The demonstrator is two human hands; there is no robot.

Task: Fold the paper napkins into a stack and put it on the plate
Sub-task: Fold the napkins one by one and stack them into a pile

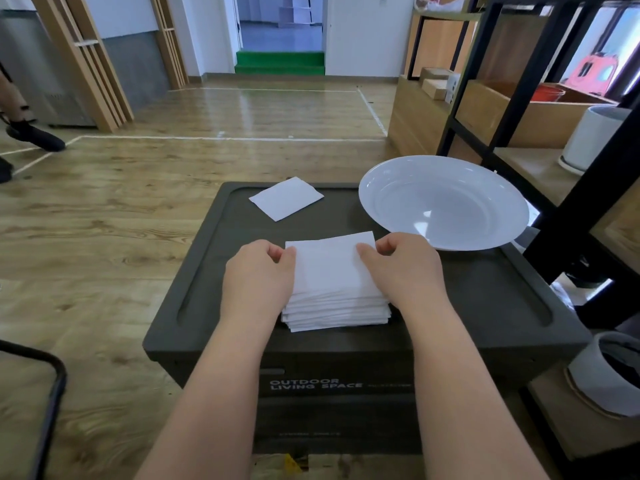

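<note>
Now: stack of white folded paper napkins lies on lid of dark grey plastic storage box, near front edge. Left hand pinches top napkin's far-left corner; right hand pinches its far-right corner, fingers curled. Single folded white napkin apart at far left. White round plate at far right, holding nothing.

**Soft paper, glossy plate, matt plastic**

We see a stack of napkins in soft, matt white paper, its layered edges slightly crinkled, on a storage box of dark, matt plastic. A single folded napkin shows the same dull paper. The white plate looks smooth and glossy. The floor is grained wood with a light sheen.
</note>
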